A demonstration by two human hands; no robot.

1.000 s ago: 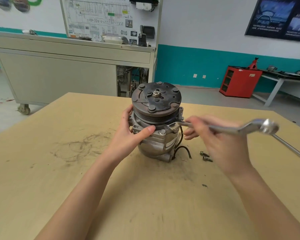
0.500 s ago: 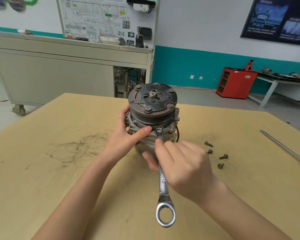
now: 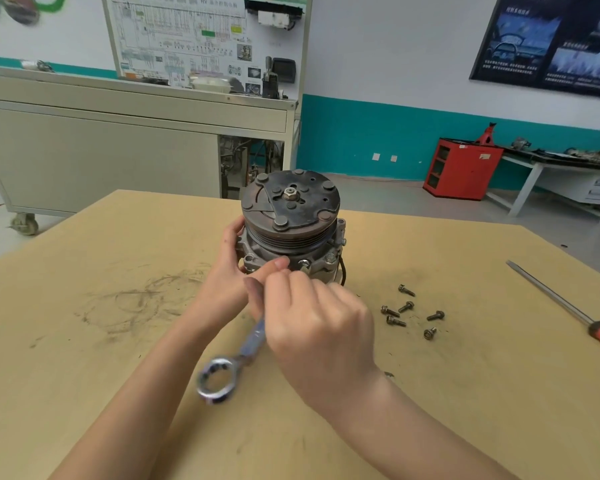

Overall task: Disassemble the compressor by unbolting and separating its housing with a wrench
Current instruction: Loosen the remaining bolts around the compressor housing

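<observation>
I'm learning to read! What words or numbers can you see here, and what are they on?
"HV": heading at the top of the board.
The rest of the board's print: too small to read.
Poster: text blurred, unreadable.
Red cabinet: labels too small to read.
Wrench: any marking blurred.
Compressor: no text visible.

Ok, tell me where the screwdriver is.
The screwdriver lies on the table, far right in the head view, right of the loose bolts, orange handle nearest the person.
</observation>
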